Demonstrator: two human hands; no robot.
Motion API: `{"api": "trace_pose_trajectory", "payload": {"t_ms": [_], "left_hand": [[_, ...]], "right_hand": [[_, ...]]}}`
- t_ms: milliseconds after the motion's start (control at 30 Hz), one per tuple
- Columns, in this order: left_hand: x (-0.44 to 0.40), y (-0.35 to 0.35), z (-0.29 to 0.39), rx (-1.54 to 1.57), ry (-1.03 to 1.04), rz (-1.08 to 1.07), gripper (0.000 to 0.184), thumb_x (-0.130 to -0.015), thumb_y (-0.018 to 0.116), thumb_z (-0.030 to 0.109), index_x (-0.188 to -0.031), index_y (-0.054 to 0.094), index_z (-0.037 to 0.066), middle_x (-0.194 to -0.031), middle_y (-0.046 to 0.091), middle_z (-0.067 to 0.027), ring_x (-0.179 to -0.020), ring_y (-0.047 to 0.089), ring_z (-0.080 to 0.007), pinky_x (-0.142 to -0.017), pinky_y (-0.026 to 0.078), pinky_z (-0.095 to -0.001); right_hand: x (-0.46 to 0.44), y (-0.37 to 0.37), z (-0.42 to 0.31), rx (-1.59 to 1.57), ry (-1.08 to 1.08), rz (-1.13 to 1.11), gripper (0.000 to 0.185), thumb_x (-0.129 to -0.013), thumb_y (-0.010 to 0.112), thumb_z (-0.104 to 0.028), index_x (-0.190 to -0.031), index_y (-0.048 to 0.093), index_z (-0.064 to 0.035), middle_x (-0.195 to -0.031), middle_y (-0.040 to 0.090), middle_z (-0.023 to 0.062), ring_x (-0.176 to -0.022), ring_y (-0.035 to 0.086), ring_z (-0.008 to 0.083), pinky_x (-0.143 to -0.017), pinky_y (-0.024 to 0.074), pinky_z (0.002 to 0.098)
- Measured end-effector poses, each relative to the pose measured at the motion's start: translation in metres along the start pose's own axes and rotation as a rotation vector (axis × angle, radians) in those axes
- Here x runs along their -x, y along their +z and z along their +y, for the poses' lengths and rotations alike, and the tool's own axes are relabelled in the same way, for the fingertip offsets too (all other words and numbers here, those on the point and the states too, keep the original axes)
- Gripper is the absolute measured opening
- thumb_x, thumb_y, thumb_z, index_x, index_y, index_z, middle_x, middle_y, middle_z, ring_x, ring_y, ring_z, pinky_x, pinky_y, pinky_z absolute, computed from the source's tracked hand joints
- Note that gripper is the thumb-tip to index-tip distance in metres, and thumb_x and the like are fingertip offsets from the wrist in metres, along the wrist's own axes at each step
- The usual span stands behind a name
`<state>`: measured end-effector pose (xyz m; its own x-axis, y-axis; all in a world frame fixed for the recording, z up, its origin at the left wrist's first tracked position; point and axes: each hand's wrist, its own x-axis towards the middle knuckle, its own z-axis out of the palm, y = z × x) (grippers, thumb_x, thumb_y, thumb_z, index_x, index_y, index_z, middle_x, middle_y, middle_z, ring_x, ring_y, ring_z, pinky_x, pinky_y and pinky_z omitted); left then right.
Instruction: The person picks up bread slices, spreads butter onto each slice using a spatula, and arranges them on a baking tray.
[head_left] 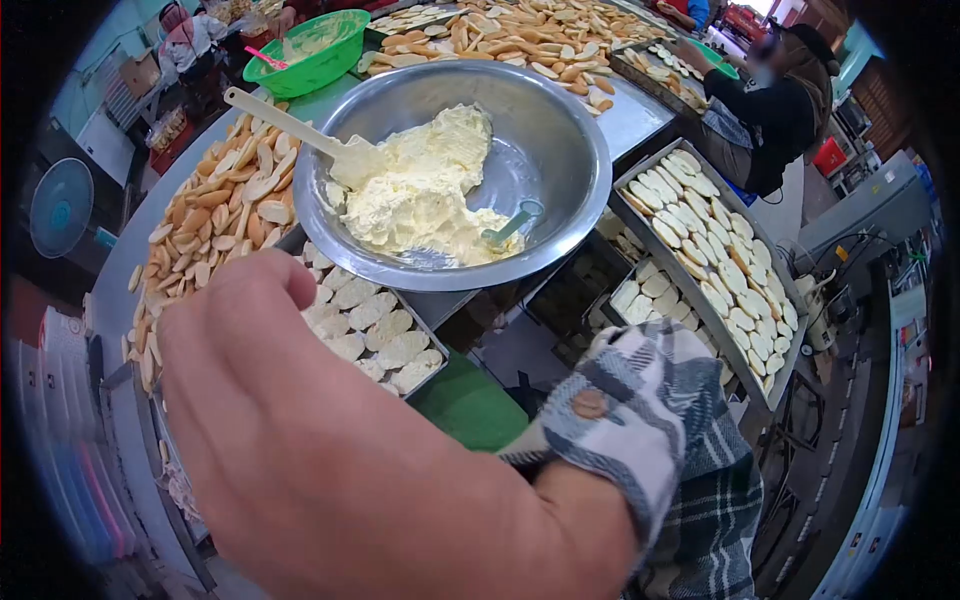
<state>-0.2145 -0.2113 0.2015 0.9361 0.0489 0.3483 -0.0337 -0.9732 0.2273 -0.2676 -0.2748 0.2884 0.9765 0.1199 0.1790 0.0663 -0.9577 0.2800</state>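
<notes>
My right hand [370, 455] fills the lower left and centre, very near the camera, reaching left from a plaid cuff [625, 415]. Its fingers are bent and pressed together, and whatever they may hold is hidden. My left hand is out of view. Just beyond the fingers is a large metal bowl [560, 130] with pale yellow cream [420, 190]. A white spatula [290, 122] leans in the cream at the left, while a small translucent greenish tool [515, 220] stands in it at the right. Partly behind my hand, a tray [440, 350] holds coated slices.
Bread slices [220, 205] are heaped left of the bowl, more behind it. At right is a tray of coated slices [720, 260]. A green basin [330, 50] with a pink-handled tool stands at back left. A person [775, 110] sits at back right; others are farther away.
</notes>
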Motion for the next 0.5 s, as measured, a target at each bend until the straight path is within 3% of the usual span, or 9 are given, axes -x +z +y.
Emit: {"api": "trace_pose_trajectory", "payload": {"t_ms": [233,500], "left_hand": [[0.004,0.036,-0.046,0.428,-0.091,-0.011,0.030,-0.089,0.026,0.034,-0.111,0.041,0.018,-0.099,0.045,0.0052,-0.109,0.040,-0.0230,-0.077,0.032,-0.0645],[0.006,0.067,-0.097,1.036,-0.213,-0.042,0.030,-0.090,0.031,0.029,-0.117,0.039,0.021,-0.110,0.043,0.0078,-0.112,0.038,-0.0211,-0.085,0.029,-0.0623]], "right_hand": [[-0.013,0.026,0.011,0.561,0.205,-0.207,0.041,-0.070,0.063,-0.046,-0.091,0.065,-0.0109,-0.091,0.058,0.0058,-0.087,0.050,0.0200,-0.074,0.0390,0.0366],[-0.045,0.052,-0.058,1.345,0.484,-0.502,0.041,-0.070,0.062,-0.048,-0.088,0.065,-0.0107,-0.090,0.058,0.0052,-0.087,0.050,0.0203,-0.072,0.0390,0.0362]]}}
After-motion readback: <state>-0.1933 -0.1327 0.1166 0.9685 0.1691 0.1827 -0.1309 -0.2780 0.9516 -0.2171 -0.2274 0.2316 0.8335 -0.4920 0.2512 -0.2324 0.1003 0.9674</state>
